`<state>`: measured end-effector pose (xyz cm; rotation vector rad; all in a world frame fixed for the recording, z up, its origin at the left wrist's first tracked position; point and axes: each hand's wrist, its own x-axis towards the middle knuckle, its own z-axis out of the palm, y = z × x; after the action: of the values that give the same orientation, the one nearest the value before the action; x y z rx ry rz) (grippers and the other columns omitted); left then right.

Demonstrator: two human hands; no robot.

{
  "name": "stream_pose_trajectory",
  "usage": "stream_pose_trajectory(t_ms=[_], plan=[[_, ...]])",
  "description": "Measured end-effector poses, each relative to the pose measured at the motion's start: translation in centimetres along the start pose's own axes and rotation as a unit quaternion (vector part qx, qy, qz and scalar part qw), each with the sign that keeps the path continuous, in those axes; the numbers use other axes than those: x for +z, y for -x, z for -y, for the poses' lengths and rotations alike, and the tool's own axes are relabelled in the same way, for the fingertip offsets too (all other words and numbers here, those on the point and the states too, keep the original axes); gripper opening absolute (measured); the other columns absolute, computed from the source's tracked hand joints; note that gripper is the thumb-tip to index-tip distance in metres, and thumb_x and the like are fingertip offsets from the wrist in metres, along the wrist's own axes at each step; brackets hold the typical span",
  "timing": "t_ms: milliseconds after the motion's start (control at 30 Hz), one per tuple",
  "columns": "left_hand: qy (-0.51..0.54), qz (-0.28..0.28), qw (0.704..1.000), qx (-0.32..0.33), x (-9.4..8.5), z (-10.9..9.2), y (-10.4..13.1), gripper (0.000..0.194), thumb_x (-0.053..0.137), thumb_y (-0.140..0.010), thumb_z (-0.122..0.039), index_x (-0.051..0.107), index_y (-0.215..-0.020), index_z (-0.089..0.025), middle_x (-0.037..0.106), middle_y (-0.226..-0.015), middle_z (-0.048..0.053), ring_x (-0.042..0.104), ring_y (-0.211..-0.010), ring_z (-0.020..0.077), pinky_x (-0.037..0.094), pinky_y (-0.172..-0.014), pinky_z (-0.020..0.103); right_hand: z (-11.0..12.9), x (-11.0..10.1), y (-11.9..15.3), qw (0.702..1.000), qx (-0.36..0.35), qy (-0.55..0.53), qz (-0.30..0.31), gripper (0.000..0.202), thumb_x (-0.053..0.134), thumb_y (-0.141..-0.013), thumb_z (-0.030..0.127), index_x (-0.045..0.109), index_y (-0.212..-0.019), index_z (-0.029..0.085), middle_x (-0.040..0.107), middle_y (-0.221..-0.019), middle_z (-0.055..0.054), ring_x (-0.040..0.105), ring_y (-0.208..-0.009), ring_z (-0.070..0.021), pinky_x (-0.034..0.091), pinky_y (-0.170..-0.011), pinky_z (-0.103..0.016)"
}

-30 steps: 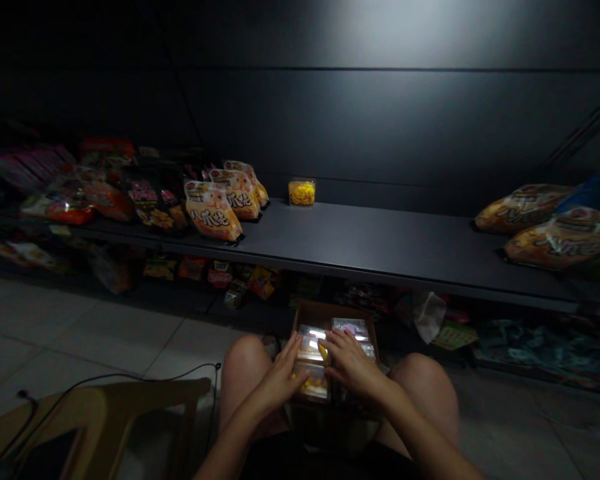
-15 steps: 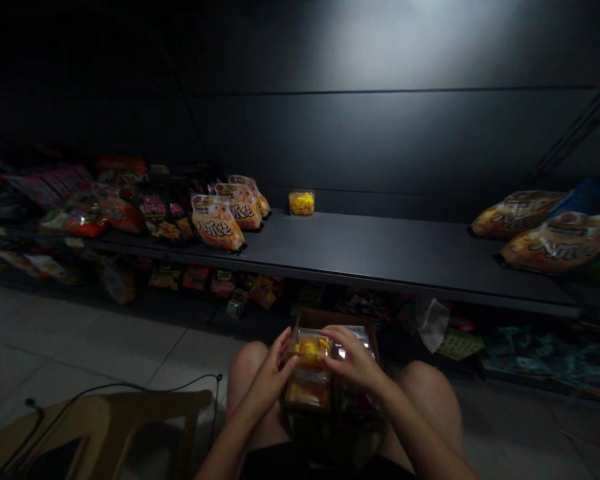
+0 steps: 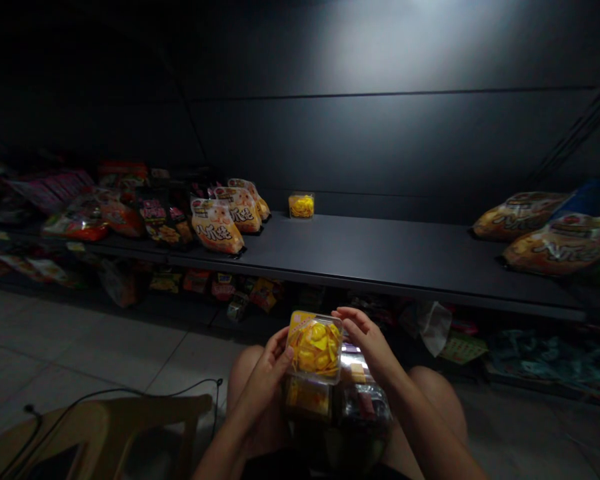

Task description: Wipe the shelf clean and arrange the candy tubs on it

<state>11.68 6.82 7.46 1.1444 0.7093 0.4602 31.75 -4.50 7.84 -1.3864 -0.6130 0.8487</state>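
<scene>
Both hands grip one clear plastic box of yellow snacks point(image 3: 315, 347) from its two sides.

Left hand point(image 3: 266, 380) presses its thumb and fingers on the left edge of the box, and right hand point(image 3: 369, 341) closes its fingertips on the upper right corner — so the box is pinched between them, tilted toward the camera, above the knees. Just under it sits an open carton point(image 3: 337, 407) with more such clear boxes inside, dark and hard to read. On the grey shelf point(image 3: 380, 250) ahead stands one similar small box point(image 3: 301, 205) near the back wall — snack bags point(image 3: 217, 225) lie to its left, and other bags point(image 3: 560, 243) at the far right. A wooden chair point(image 3: 105, 427) is at the lower left.
</scene>
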Motion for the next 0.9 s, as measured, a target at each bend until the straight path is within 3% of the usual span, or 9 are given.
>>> stream_pose_trajectory(t_ms=[133, 267, 367, 567, 767, 900], plan=[[0.021, -0.033, 0.999, 0.004, 0.2, -0.8, 0.0, 0.065, 0.066, -0.077, -0.057, 0.048, -0.129, -0.022, 0.054, -0.141, 0.015, 0.058, -0.12, 0.0322, 0.055, -0.089, 0.04, -0.6, -0.3, 0.6, 0.999, 0.001, -0.021, 0.024, 0.051, 0.067, -0.078, 0.051, 0.054, -0.12, 0.026, 0.058, -0.129, -0.012, 0.058, -0.117, -0.0284, 0.056, -0.086, -0.042], [0.018, -0.053, 0.998, 0.021, 0.6, -1.3, 0.0, 0.062, 0.067, -0.077, -0.055, 0.049, -0.127, -0.023, 0.056, -0.138, 0.013, 0.058, -0.121, 0.0306, 0.053, -0.094, 0.041, -1.3, 0.1, 1.3, 0.998, 0.018, -0.006, 0.065, 0.053, 0.069, -0.076, 0.049, 0.05, -0.119, 0.025, 0.057, -0.125, -0.013, 0.061, -0.107, -0.0278, 0.057, -0.074, -0.037], [0.007, -0.073, 0.997, 0.024, 0.8, -1.3, -0.1, 0.06, 0.067, -0.078, -0.055, 0.049, -0.124, -0.021, 0.059, -0.133, 0.014, 0.058, -0.121, 0.0299, 0.051, -0.097, 0.041, -1.3, 0.7, 1.4, 0.998, 0.025, -0.005, 0.059, 0.051, 0.069, -0.074, 0.051, 0.051, -0.113, 0.024, 0.061, -0.114, -0.012, 0.062, -0.101, -0.027, 0.056, -0.072, -0.036], [-0.004, -0.097, 0.995, 0.028, 1.2, -1.8, -0.4, 0.06, 0.065, -0.078, -0.057, 0.048, -0.122, -0.021, 0.06, -0.13, 0.014, 0.06, -0.118, 0.029, 0.051, -0.096, 0.039, -0.9, 1.1, 0.8, 0.999, 0.02, -0.007, 0.036, 0.039, 0.069, -0.074, 0.054, 0.059, -0.098, 0.024, 0.063, -0.103, -0.007, 0.062, -0.096, -0.0252, 0.055, -0.079, -0.039], [-0.004, -0.093, 0.995, 0.045, 0.8, -1.9, -1.3, 0.058, 0.063, -0.08, -0.056, 0.048, -0.124, -0.021, 0.058, -0.132, 0.014, 0.055, -0.125, 0.029, 0.045, -0.103, 0.043, -0.6, 1.7, 0.1, 1.0, 0.014, -0.016, 0.017, 0.044, 0.068, -0.075, 0.058, 0.063, -0.102, 0.023, 0.067, -0.105, -0.009, 0.064, -0.098, -0.0267, 0.054, -0.081, -0.04], [0.01, -0.091, 0.994, 0.06, 0.6, -2.0, -2.1, 0.054, 0.061, -0.083, -0.053, 0.048, -0.125, -0.023, 0.056, -0.136, 0.012, 0.053, -0.127, 0.0286, 0.044, -0.105, 0.043, 0.1, 2.4, -0.5, 0.999, -0.006, -0.028, 0.022, 0.045, 0.062, -0.083, 0.058, 0.065, -0.112, 0.023, 0.069, -0.114, -0.009, 0.063, -0.106, -0.0276, 0.05, -0.092, -0.044]])
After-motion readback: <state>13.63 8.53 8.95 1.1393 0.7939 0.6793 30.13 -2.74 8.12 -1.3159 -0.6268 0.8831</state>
